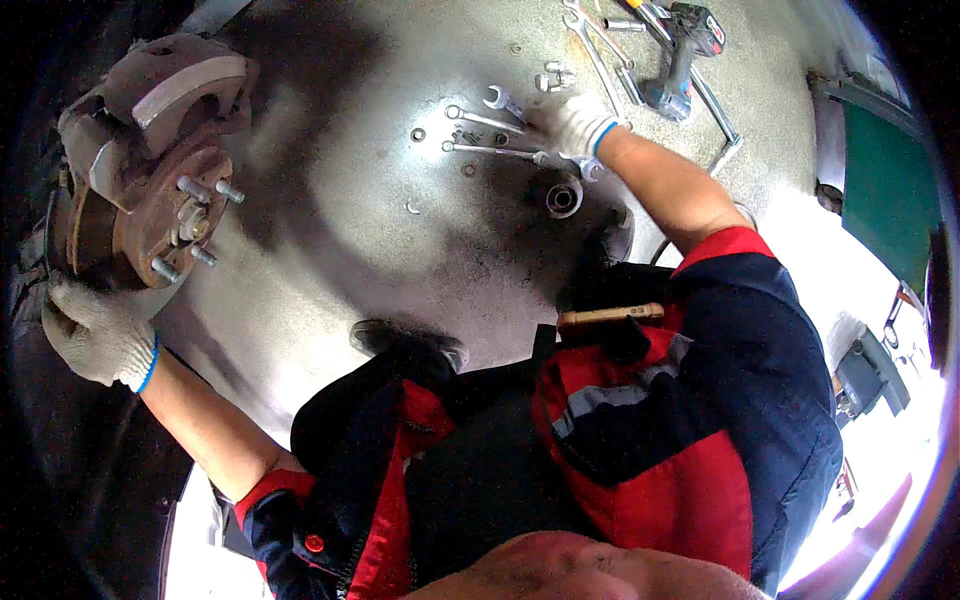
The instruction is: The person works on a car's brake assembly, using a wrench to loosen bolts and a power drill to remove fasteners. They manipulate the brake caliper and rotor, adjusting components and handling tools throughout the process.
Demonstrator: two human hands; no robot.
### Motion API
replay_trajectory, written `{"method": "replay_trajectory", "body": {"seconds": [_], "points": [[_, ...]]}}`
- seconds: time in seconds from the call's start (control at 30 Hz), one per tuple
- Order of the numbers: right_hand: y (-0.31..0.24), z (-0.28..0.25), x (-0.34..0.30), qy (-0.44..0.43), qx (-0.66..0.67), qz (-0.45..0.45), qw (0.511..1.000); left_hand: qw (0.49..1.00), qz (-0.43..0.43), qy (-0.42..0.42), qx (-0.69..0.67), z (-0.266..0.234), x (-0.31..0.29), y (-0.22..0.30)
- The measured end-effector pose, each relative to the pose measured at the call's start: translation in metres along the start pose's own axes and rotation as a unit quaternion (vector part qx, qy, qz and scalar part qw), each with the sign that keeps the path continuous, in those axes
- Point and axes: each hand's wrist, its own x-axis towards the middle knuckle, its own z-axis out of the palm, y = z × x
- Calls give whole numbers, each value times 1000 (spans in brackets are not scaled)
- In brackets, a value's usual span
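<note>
Judging either grip isn't possible: left hand [98, 333] by brake disc [143, 232], right hand [575, 122] over wrenches [488, 121], fingertips indistinct.

Grey floor [470, 240]: wrenches [488, 121], cordless driver [682, 62], nuts [418, 134], probably sockets [556, 80].

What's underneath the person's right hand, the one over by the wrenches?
An open-ended wrench shows its forked end left of the gloved right hand, its shank running in under it. The hand covers the rest, so I can't tell whether it's gripped.
</note>
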Motion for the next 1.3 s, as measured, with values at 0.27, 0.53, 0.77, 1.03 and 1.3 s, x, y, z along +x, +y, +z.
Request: {"method": "replay_trajectory", "body": {"seconds": [0.27,0.53,0.77,1.03,1.3], "points": [[-28,60,31,90,-20,54,994,999,15,39,-7,-4,-3,7],[-24,28,-2,86,123,81,985,997,4,-32,-69,-12,-8,40],[-119,-146,-74,-20,430,-130,893,959,184,16,-217,-20,2,33],[-282,-236,-89,216,268,-480,807,891,350,-130,-259,-70,-31,42],[-330,-336,-95,371,184,-245,877,839,57,-11,-540,-57,34,-33]]}}
